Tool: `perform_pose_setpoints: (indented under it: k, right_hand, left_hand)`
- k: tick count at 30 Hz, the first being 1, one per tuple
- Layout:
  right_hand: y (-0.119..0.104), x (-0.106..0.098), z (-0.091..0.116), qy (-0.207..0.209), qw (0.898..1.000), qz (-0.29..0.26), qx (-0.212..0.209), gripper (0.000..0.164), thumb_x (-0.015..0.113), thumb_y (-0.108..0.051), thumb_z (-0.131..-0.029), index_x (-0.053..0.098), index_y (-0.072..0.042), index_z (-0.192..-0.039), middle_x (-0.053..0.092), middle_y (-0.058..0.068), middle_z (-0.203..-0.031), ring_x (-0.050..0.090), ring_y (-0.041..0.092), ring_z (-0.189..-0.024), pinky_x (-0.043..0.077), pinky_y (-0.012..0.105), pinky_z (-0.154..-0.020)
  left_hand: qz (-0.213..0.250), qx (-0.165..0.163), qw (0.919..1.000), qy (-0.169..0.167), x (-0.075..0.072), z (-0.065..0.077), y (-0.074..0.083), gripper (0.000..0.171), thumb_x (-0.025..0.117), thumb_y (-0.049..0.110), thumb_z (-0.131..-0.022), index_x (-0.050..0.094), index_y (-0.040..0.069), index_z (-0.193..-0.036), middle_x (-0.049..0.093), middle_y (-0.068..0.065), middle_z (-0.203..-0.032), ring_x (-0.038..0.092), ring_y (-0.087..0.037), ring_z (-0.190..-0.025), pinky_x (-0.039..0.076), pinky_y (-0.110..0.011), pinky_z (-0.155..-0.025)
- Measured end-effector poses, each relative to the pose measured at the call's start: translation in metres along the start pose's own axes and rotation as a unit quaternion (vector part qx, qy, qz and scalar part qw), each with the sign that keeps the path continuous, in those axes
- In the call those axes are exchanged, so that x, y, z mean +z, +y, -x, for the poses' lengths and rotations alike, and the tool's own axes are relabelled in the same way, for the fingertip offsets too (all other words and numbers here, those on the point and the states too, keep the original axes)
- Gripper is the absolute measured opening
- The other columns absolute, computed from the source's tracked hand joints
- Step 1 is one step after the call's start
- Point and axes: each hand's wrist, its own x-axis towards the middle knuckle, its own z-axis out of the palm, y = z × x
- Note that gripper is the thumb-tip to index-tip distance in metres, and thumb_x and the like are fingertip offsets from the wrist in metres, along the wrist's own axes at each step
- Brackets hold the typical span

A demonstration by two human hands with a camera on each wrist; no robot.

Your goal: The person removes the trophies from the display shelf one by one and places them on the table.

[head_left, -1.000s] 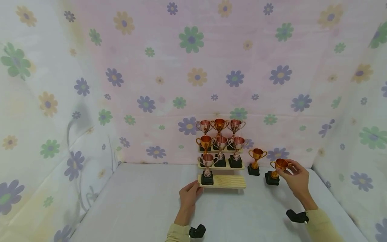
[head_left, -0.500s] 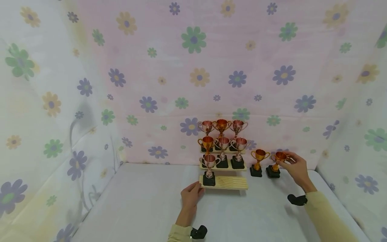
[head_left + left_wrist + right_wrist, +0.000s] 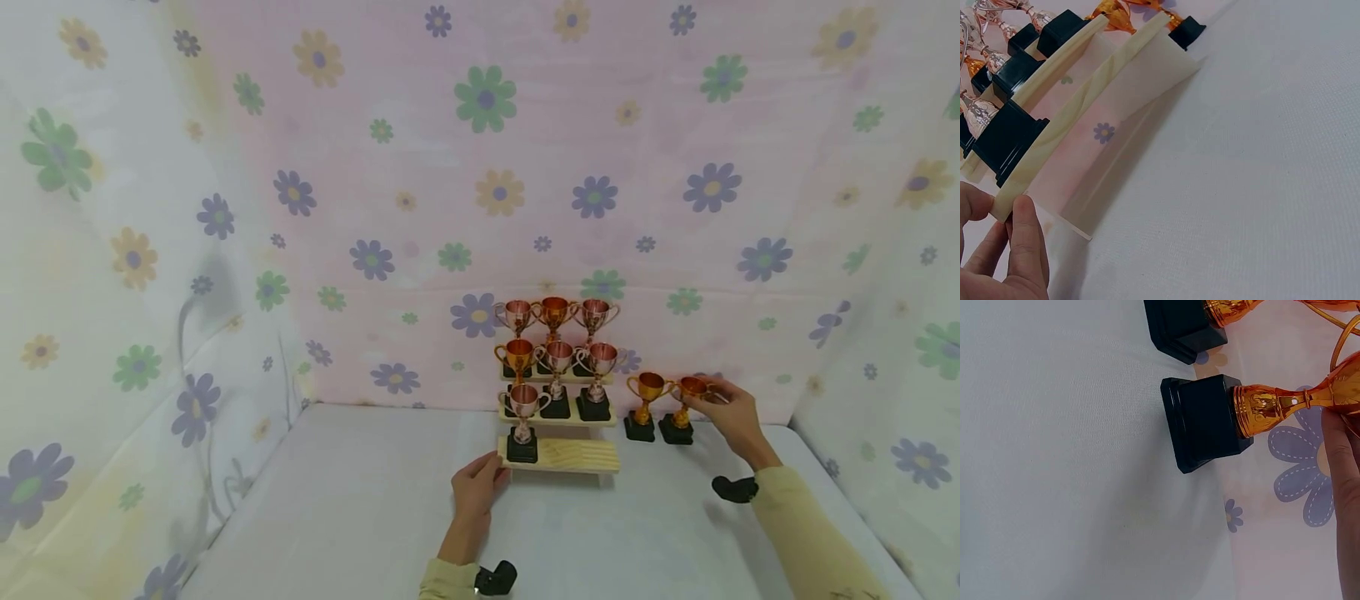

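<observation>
"Down closest to you, what can you see?"

"I see my pale yellow sleeves [image 3: 802, 525] and a black thing [image 3: 497, 577] at each wrist. Under them is the white desk [image 3: 360, 500]."

"And your left hand [image 3: 474, 489], a bit farther on?"

"Those fingers are pinching the left front corner of the wooden stand [image 3: 1088, 97]. It looks like stairs. One pink cup [image 3: 522, 440] with two handles stands at the left end of the lowest step [image 3: 581, 454]. Pale striped wood shows to the right of it."

"What does your right hand [image 3: 738, 419] have?"

"It has a gold cup [image 3: 1259, 410]. My fingers hold it by the side of its bowl. It is to the right of the stand, with its black foot down by the desk. I can't tell if the foot touches. Just beside it, on its left, another gold cup [image 3: 642, 412] stands up straight."

"What is behind?"

"On the middle step [image 3: 551, 422] are a gold one and two pink ones. Higher and farther back are three more [image 3: 555, 312]: pink, gold, pink. Way at the back hangs a pink cloth [image 3: 420, 167] with flowers all over."
</observation>
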Motion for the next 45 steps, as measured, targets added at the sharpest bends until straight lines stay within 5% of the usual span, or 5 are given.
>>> perform_pose_setpoints:
  k: [19,23,31,39,45]
  right_hand:
    - [0.01,0.006,0.002,0.0,0.999,0.001,0.036,0.071,0.069,-0.031,-0.099,0.037,0.006,-0.151,0.045,0.03,-0.149,0.048,0.043,-0.134,0.055,0.011,-0.084]
    - [0.02,0.007,0.013,-0.002,0.999,-0.011,0.035,0.074,0.07,-0.031,-0.098,0.035,0.004,-0.153,0.045,0.028,-0.151,0.059,0.022,-0.121,0.054,0.008,-0.083]
    - [0.034,0.002,0.043,-0.033,0.997,-0.022,0.065,0.073,0.067,-0.02,-0.1,0.027,0.009,-0.154,0.037,0.035,-0.153,0.05,-0.019,-0.089,0.056,0.012,-0.084]
    - [0.024,-0.003,0.065,-0.061,0.996,0.009,0.06,0.063,0.063,-0.017,-0.102,0.033,0.015,-0.148,0.042,0.039,-0.146,0.057,-0.016,-0.085,0.06,0.019,-0.085]
    - [-0.002,0.003,0.083,-0.099,0.995,0.032,0.011,0.056,0.06,-0.017,-0.103,0.039,0.015,-0.144,0.049,0.038,-0.141,0.064,-0.004,-0.095,0.062,0.031,-0.088]
  left_hand:
    - [0.0,0.002,1.0,0.003,0.001,0.001,0.0,0.032,0.065,0.007,-0.097,0.064,-0.013,-0.123,0.067,-0.026,-0.118,0.069,-0.017,-0.091,0.063,-0.033,-0.086]
    - [-0.003,0.004,1.0,0.001,0.002,0.001,0.001,0.032,0.064,0.007,-0.098,0.064,-0.012,-0.124,0.067,-0.026,-0.118,0.069,-0.017,-0.091,0.062,-0.034,-0.087]
    - [-0.009,0.004,0.9999,0.002,0.001,0.001,0.002,0.033,0.065,0.008,-0.098,0.064,-0.012,-0.124,0.067,-0.026,-0.118,0.069,-0.016,-0.091,0.062,-0.036,-0.088]
    - [-0.007,0.004,0.9999,0.006,0.002,0.003,0.004,0.032,0.065,0.008,-0.098,0.065,-0.012,-0.123,0.067,-0.025,-0.117,0.069,-0.016,-0.09,0.063,-0.035,-0.088]
    - [-0.006,0.001,0.9999,0.011,0.002,0.002,0.002,0.033,0.066,0.008,-0.097,0.065,-0.012,-0.123,0.067,-0.025,-0.117,0.069,-0.016,-0.089,0.063,-0.033,-0.086]
